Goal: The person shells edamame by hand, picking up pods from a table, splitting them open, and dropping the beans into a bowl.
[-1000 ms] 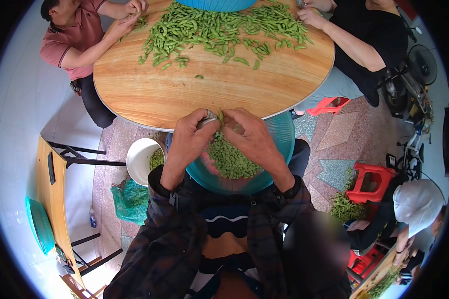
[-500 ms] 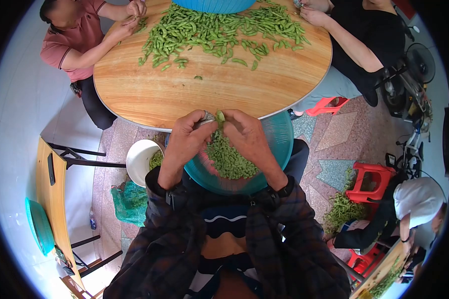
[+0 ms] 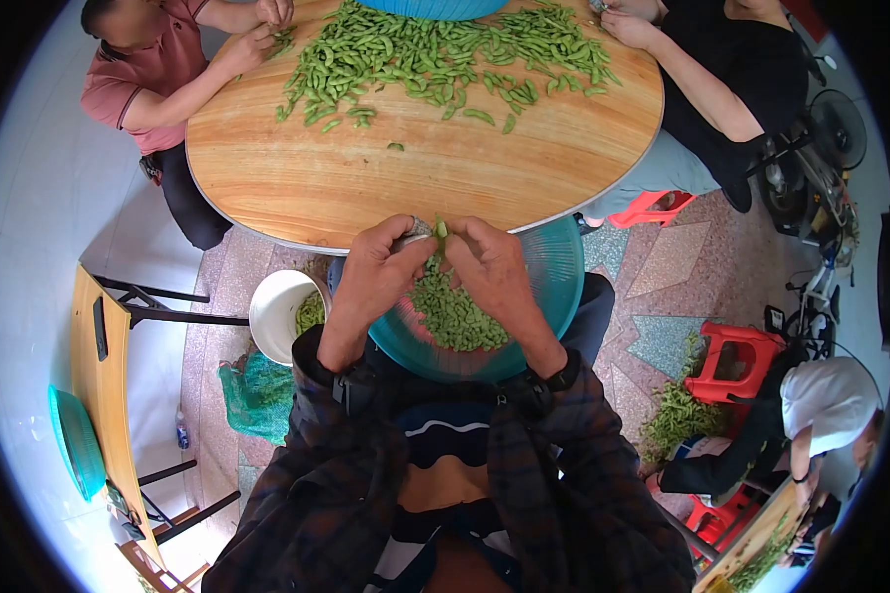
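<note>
A green soybean pod [image 3: 440, 233] is pinched between my two hands, over a teal basin [image 3: 558, 287] at my lap. My left hand [image 3: 374, 282] is closed with its fingertips against the pod's left side. Something grey and shiny sits at its index finger; I cannot make out what. From the other side, the thumb and fingers of my right hand [image 3: 494, 275] grip the same pod. Loose shelled beans [image 3: 455, 314] cover part of the basin's bottom below my hands. Across the wooden table [image 3: 307, 188] lies a wide heap of whole pods [image 3: 415, 59].
A white bucket [image 3: 272, 306] and a green mesh bag [image 3: 255, 400] stand on the floor at left. One person [image 3: 148, 84] and another in black [image 3: 732, 89] sit at the table. Right are a red stool [image 3: 737, 366] and a pile of greens [image 3: 682, 420].
Both hands stay together above the basin while the pod between their fingertips has turned slightly. The whole view has shifted a little.
</note>
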Demonstrator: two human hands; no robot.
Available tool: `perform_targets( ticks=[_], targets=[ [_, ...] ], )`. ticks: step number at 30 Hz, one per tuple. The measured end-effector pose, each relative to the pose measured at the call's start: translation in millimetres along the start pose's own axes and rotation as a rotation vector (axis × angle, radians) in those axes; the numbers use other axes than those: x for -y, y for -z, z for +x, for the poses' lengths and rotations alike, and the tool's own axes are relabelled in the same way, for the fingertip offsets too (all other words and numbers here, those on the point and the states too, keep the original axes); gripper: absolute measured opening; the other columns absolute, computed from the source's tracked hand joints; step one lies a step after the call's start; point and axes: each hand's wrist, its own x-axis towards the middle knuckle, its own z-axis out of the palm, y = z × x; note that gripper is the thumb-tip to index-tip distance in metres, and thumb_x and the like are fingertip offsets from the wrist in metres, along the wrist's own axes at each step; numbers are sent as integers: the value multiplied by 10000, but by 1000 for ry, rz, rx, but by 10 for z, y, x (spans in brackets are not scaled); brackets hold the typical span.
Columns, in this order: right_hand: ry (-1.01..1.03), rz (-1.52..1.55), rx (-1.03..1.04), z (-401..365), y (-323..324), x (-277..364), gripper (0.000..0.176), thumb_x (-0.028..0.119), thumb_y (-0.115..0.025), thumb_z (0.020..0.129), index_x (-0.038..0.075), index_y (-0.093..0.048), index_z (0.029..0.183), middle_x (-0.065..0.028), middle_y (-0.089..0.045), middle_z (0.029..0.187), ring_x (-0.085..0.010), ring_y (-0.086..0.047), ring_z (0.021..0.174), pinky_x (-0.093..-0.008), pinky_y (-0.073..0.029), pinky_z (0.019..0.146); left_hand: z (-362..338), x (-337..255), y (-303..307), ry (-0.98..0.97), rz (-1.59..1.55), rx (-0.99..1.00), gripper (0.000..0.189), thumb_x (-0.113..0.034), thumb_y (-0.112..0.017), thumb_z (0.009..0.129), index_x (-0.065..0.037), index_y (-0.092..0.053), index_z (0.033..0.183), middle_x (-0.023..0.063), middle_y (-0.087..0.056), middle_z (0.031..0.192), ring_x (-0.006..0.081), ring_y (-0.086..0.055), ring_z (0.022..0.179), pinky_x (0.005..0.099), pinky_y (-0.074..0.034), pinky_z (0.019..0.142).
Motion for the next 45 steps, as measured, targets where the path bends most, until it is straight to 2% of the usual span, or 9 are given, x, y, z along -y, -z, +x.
perform_targets(
  ticks=[10, 13, 15, 19, 21, 33, 37, 39, 45],
  targets=[
    [-103, 48, 46, -1, 74, 53, 230, 88, -604, 972, -24, -664, 1164, -109, -692, 786, -130, -671, 658, -303, -542, 566, 2, 98, 2, 19, 25, 14, 110, -106, -675, 935, -7, -644, 898, -13, -586, 683, 56, -545, 626, 234, -427, 535],
    [7, -83, 85, 4, 132, 109, 288, 72, -627, 947, 6, -652, 1227, -123, -694, 877, -187, -695, 724, -335, -549, 623, -3, 105, 24, 34, -7, 37, 106, -108, -674, 933, -11, -647, 898, -15, -587, 689, 58, -548, 627, 233, -431, 540],
    [318, -329, 74, 35, 170, 107, 354, 44, -649, 906, 33, -643, 1260, -129, -665, 946, -266, -690, 792, -368, -545, 676, -6, 98, 38, 42, -14, 49, 103, -108, -672, 933, -15, -649, 897, -15, -586, 690, 59, -549, 628, 231, -432, 543],
    [362, -430, 112, 45, 212, 174, 378, 16, -655, 877, 46, -651, 1254, -130, -639, 952, -319, -671, 818, -393, -546, 694, -20, 76, 84, 96, -60, 87, 96, -112, -668, 932, -29, -654, 887, -15, -586, 691, 58, -554, 630, 223, -431, 542],
    [477, -482, 156, 80, 226, 164, 359, 22, -673, 850, 48, -659, 1207, -136, -633, 940, -349, -666, 813, -423, -545, 692, -27, 81, 109, 107, -58, 100, 95, -113, -668, 931, -31, -655, 885, -14, -587, 690, 57, -555, 631, 221, -429, 539],
    [418, -579, 282, -78, 178, 55, 246, 88, -671, 811, 20, -580, 1029, -173, -655, 866, -392, -664, 769, -466, -537, 653, -92, 140, 223, 196, 26, 251, 141, -131, -683, 907, -27, -642, 821, 2, -570, 623, 79, -532, 551, 248, -408, 509],
    [421, -659, 396, -166, 211, -62, 228, 101, -659, 822, 20, -570, 1016, -179, -651, 857, -394, -664, 769, -471, -532, 648, -126, 269, 237, 304, 47, 366, 199, -144, -679, 897, -29, -597, 757, 12, -566, 621, 121, -636, 588, 252, -407, 495],
    [336, -678, 468, -200, 225, -115, 172, 86, -658, 840, 19, -610, 991, -188, -669, 831, -413, -666, 780, -475, -528, 648, -150, 361, 228, 331, 26, 392, 217, -145, -676, 895, -29, -582, 737, 15, -565, 620, 141, -675, 606, 253, -406, 489],
    [185, -422, 275, -376, 274, -475, 229, 83, -613, 902, 20, -650, 1119, -189, -674, 864, -393, -675, 792, -458, -534, 699, -237, 567, 201, 423, -22, 343, 222, -143, -672, 899, -33, -575, 733, 20, -560, 619, 189, -725, 650, 246, -398, 478]
  ],
)
